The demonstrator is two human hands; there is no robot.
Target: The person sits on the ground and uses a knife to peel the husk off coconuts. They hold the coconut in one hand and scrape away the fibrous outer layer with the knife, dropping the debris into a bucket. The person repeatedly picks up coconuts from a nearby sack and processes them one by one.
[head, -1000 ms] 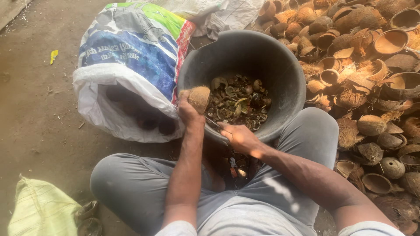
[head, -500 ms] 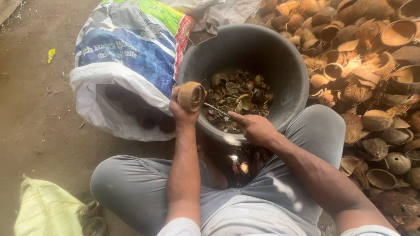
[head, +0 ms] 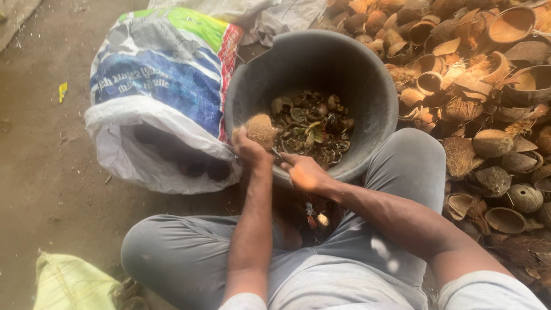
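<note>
My left hand [head: 250,150] grips a brown coconut shell half [head: 260,130] over the near rim of a dark round bucket [head: 367,103]. My right hand [head: 303,173] is closed on a thin metal tool [head: 276,153] whose tip meets the shell. Dark curled coconut pieces [head: 313,129] lie at the bottom of the bucket. I sit cross-legged in grey trousers, with the bucket between my knees.
A white, blue and green woven sack [head: 163,97] lies open to the left of the bucket. A heap of empty coconut shells [head: 488,103] fills the right side. A pale green bag [head: 69,284] lies at the lower left on bare ground.
The left hand has turned the shell, so its rounded fibrous back faces up instead of its hollow. The right hand has shifted closer to the left hand at the bucket's rim.
</note>
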